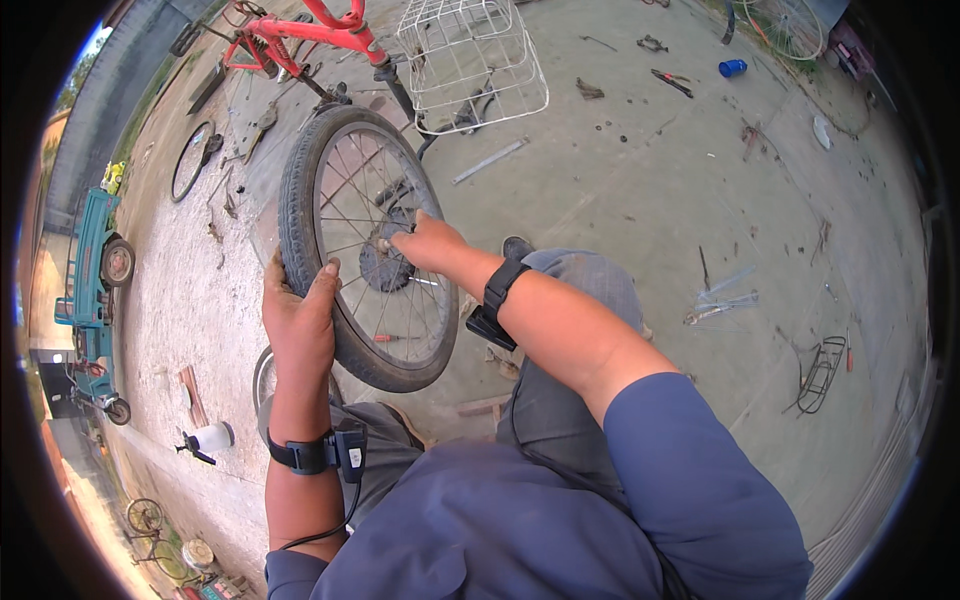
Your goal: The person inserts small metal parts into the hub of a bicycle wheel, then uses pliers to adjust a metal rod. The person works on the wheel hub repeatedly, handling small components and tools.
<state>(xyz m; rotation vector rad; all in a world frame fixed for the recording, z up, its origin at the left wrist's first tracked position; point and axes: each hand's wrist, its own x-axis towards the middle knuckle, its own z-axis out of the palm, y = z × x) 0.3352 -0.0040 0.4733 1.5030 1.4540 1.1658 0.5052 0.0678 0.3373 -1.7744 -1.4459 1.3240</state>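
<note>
A bicycle wheel with a black tyre (298,187) is held up before me, tilted between my hands. My left hand (300,311) grips its lower left side, the thumb over the rim and the fingers behind the tyre. At the centre, my right hand (431,241) has its fingers closed at the hub axle, by a dark round hub part (382,274); their exact hold there is partly hidden. Just beyond the wheel stands a red bicycle frame (281,41) with a white wire basket (480,75).
A steel ruler (491,160), pliers (671,81) and a blue cup (733,68) lie on the concrete floor. Loose spokes (724,300), a black rear rack (821,375) and a screwdriver (849,351) are to the right. Leftward are a spray bottle (210,437) and a teal cargo tricycle (94,262).
</note>
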